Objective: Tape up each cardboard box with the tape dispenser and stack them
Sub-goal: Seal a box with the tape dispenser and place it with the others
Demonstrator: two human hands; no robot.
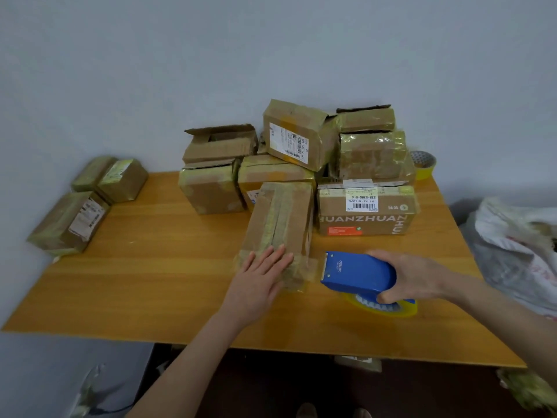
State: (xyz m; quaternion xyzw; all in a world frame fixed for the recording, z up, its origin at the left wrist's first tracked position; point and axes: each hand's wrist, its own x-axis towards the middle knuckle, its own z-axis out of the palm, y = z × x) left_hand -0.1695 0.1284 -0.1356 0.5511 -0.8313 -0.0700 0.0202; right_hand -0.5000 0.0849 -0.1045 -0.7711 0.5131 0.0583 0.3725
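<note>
A long cardboard box (281, 224) lies in the middle of the wooden table (150, 285), taped lengthwise along its top. My left hand (260, 274) presses flat on the box's near end, fingers straight. My right hand (413, 276) grips a blue tape dispenser (357, 274) just right of that end, its yellowish tape roll (388, 307) beneath. A strip of tape runs from the box's near corner to the dispenser's blade. Behind stands a pile of several cardboard boxes (301, 158). Three taped boxes (87, 203) sit at the table's left edge.
A spare yellow tape roll (423, 164) lies at the back right behind the pile. A white plastic bag (518, 245) sits off the table's right side. The wall stands close behind the table. Bare wood stretches across the front left.
</note>
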